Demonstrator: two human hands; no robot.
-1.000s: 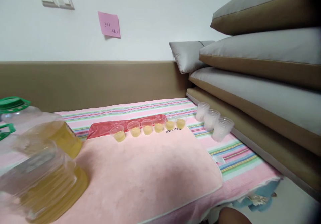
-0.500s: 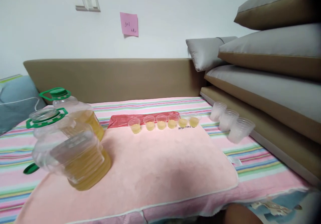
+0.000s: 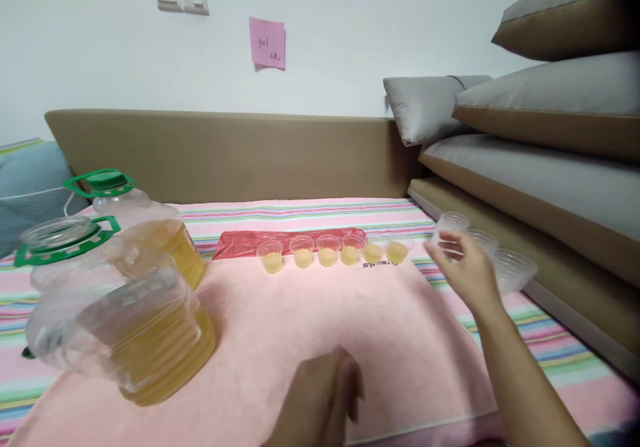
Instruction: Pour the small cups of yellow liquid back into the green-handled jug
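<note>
My right hand reaches over the far right of the bed, thumb and fingers apart, at the leftmost stack of clear plastic cups. Its fingers overlap the front of that stack, and whether they touch it I cannot tell. Behind and beside the hand are two more cup stacks, partly hidden by it. My left hand, slightly blurred, hovers above the pink mat near the front, fingers curled in with nothing visible in them. Several small cups with yellow liquid stand in a row along the mat's far edge.
At left stand two large clear jugs, the near one uncapped and the far one green-capped, both holding yellow liquid. A red plastic bag lies behind the cups. Stacked grey-brown cushions rise at right.
Both my hands have come into view: the right reaching to the stacked cups, the left low over the mat. The camera view has shifted slightly. The filled cups stay in their row.
</note>
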